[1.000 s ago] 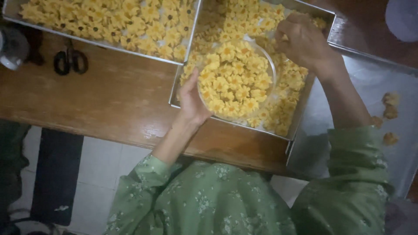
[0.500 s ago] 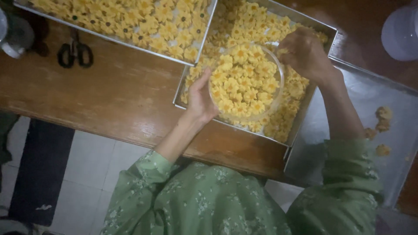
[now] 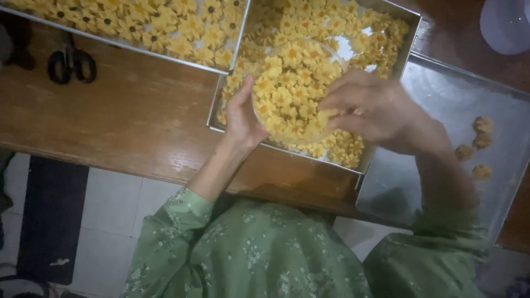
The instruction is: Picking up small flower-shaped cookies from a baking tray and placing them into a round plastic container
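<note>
A person in a green floral top works over a wooden tabletop, both hands apart and busy on a clear round tub of yellow flower-shaped cookies. The left hand cups the tub's wall at about 9 o'clock, fingers curled up along its side and thumb pointing toward 12. The right hand comes in from 3 o'clock, its fingertips pinched on a single cookie at the tub's rim near 4 o'clock; that cookie touches the pile inside, so whether it is going in or coming out cannot be told. The tub lies directly between the two hands, slightly closer to the left, which bears against it, while the right only reaches its edge. Being round, it shows no long axis; its open mouth faces up toward the camera.

The tub sits over a metal tray thickly covered with the same cookies, running from 12 to 6 o'clock beneath both hands. At 10 o'clock a second full tray lies well apart from the left hand, with black scissors farther out at 9 o'clock. At 3 o'clock, just beside the right wrist, a nearly bare tray holds three stray cookies.
</note>
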